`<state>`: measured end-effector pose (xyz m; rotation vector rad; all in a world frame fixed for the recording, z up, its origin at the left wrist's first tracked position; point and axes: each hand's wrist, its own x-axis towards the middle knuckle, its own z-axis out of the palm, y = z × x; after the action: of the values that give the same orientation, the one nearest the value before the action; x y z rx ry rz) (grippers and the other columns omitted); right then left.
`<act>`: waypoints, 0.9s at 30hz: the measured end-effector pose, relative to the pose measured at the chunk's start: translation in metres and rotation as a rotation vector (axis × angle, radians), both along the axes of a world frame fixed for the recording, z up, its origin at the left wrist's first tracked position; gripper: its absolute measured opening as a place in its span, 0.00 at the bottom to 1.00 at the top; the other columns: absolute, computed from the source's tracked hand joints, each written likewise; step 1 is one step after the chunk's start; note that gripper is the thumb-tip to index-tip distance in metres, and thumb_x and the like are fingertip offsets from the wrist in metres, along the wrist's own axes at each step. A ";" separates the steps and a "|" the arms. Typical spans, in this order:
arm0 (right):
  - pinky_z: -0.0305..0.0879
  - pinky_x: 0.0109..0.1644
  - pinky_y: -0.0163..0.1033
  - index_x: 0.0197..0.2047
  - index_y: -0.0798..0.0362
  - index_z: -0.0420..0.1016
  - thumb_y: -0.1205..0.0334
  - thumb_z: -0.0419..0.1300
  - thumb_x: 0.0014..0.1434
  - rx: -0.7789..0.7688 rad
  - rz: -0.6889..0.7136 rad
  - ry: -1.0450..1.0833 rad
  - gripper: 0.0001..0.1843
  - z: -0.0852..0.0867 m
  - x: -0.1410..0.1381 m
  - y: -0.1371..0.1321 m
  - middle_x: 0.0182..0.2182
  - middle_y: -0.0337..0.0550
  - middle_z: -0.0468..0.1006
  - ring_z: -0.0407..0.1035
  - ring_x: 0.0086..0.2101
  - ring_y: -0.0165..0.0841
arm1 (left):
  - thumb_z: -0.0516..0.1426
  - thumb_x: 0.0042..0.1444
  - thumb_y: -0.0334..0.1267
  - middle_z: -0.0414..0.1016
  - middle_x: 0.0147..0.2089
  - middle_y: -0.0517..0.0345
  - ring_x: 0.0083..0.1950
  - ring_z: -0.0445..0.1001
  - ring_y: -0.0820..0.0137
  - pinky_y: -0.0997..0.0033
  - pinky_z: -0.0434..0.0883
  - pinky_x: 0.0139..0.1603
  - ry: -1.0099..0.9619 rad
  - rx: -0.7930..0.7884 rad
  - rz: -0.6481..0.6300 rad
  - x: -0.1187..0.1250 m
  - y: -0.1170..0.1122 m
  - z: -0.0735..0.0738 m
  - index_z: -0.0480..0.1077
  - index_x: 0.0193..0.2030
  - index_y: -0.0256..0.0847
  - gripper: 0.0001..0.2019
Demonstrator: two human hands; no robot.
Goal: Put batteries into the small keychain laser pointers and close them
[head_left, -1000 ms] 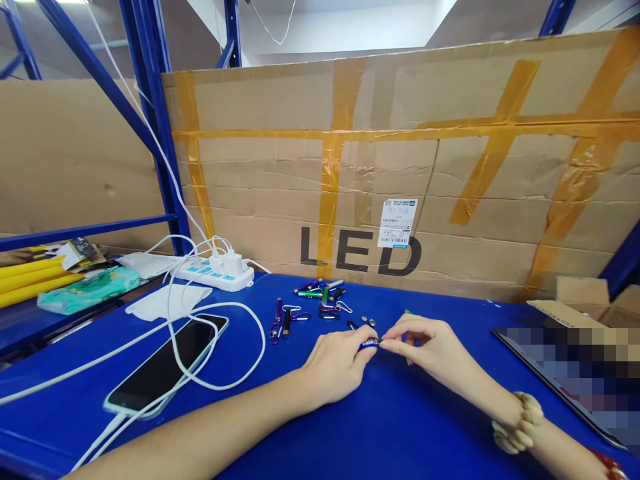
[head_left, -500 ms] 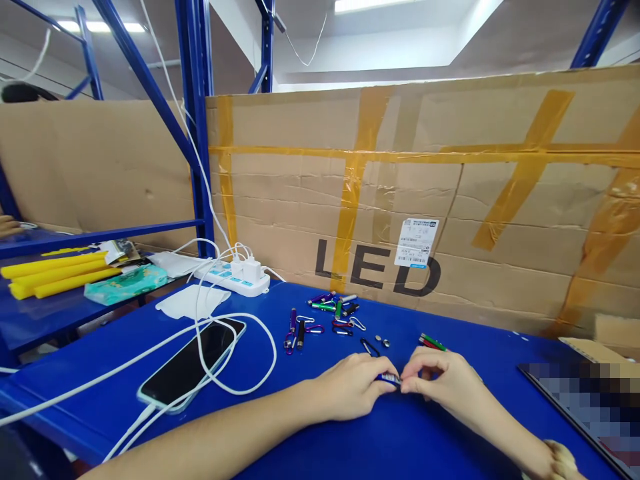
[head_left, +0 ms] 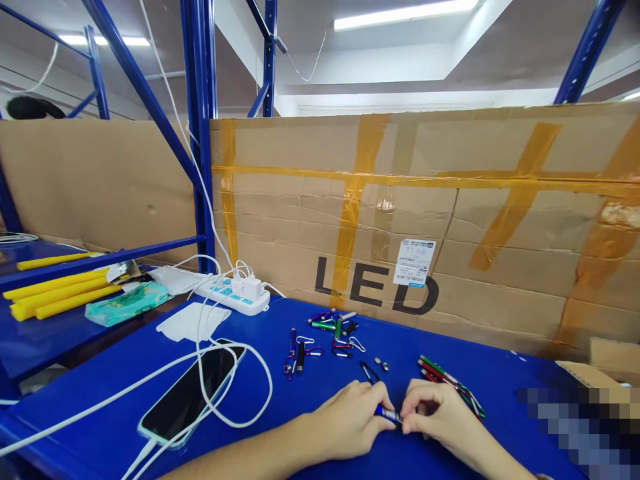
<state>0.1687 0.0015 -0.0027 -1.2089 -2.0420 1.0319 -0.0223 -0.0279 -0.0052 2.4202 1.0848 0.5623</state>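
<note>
My left hand (head_left: 350, 421) is closed around a small blue keychain flashlight (head_left: 388, 415), whose end sticks out past the thumb and forefinger. Pinched together at that end are the fingertips of my right hand (head_left: 440, 417); whatever lies between them is too small and hidden to name. A black carabiner clip (head_left: 369, 371) lies just beyond my left fingers, with small silver round pieces (head_left: 385, 366) beside it. Beyond my right hand is a group of green and red tubes with clips (head_left: 453, 379), partly covered by the hand.
Several coloured tubes with carabiners (head_left: 325, 326) lie farther back. On the left are a phone (head_left: 193, 387) with looping white cables (head_left: 267, 393), a white power strip (head_left: 245, 301) and yellow rods (head_left: 75, 293). A taped cardboard wall (head_left: 295, 220) closes off the back; a blurred-out dark object (head_left: 565, 427) is at right.
The view has tilted up, so the table things sit lower in the picture. My hands stay together at the flashlight's end. More of the green and red tubes shows beyond my right hand.
</note>
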 end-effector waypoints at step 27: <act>0.52 0.16 0.27 0.25 0.57 0.67 0.41 0.50 0.55 -0.045 0.200 0.069 0.26 -0.005 0.000 -0.008 0.19 0.36 0.65 0.60 0.14 0.22 | 0.50 0.58 0.41 0.74 0.35 0.63 0.34 0.73 0.72 0.78 0.63 0.33 0.003 0.026 0.077 0.001 -0.007 0.013 0.63 0.40 0.44 0.06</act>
<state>0.1683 -0.0066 -0.0073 -0.9907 -2.1287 1.2009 -0.0213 -0.0345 0.0073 2.4104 1.1837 0.6020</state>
